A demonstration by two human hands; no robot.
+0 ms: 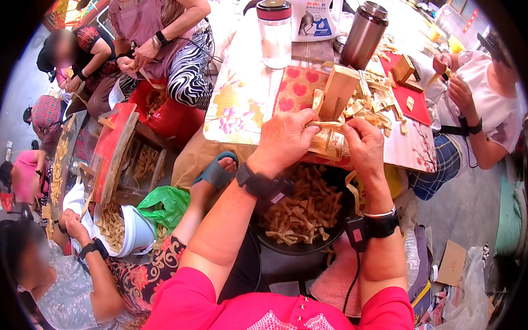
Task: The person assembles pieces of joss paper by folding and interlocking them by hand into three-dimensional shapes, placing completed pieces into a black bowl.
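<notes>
Just above the near edge of the table, my left hand point(283, 136) and my right hand point(365, 143) are both closed on a tan, fibrous food strip point(329, 125) stretched between them. A loose length of strip point(353, 190) dangles below my right hand. Directly beyond my fingers stands an upright wooden block point(339, 89). More pale strips point(381, 100) lie heaped to its right. Beneath my hands is a dark round pan point(299, 249) holding many short folded pieces point(300, 207). Its far side is partly hidden by the table edge.
A lidded clear jar point(275, 39), a metal flask point(365, 36) and a white jug point(314, 15) stand on the table point(233, 122). At left are a white bucket point(139, 227) of pieces and a green bag point(166, 203). Several people work around me.
</notes>
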